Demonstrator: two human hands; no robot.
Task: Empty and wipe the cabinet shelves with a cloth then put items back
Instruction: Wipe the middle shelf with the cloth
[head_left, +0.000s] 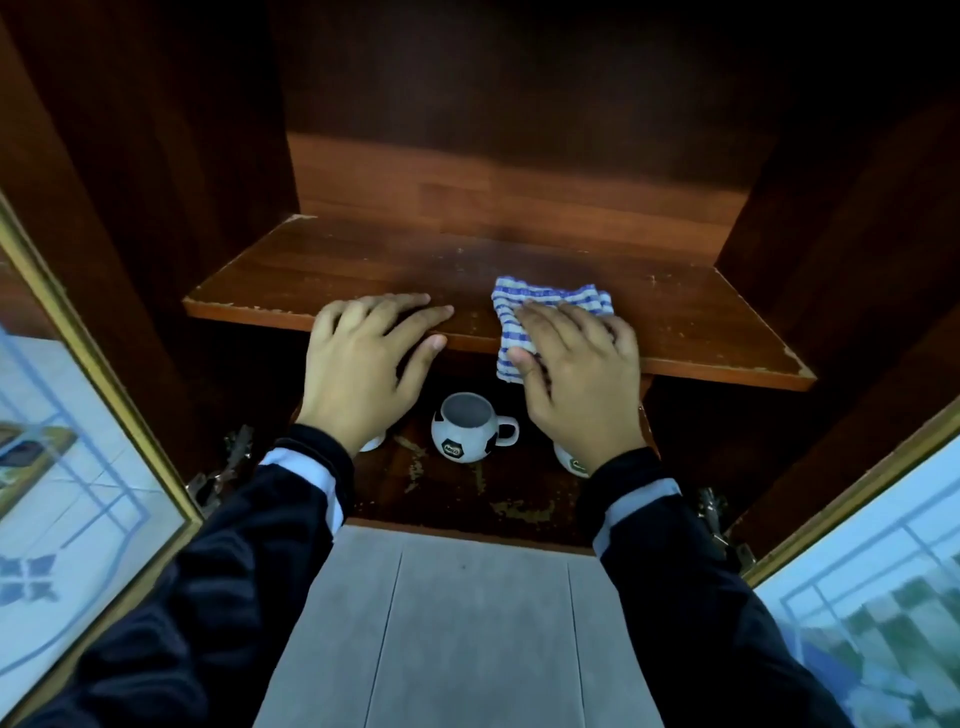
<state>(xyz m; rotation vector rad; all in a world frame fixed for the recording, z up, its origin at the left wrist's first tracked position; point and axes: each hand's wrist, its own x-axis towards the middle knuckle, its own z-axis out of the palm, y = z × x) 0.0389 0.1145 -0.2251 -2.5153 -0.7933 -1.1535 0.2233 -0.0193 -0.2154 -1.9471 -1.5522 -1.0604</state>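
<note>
Cloth on shelf, mug on the board below.

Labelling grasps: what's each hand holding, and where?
Right hand presses the striped cloth, near half, onto the shelf edge; no grip. Left hand holds nothing, rests on it.

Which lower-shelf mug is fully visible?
The football-patterned mug, in the middle; the left mug and right mug sit mostly hidden behind the left hand and right hand.
</note>
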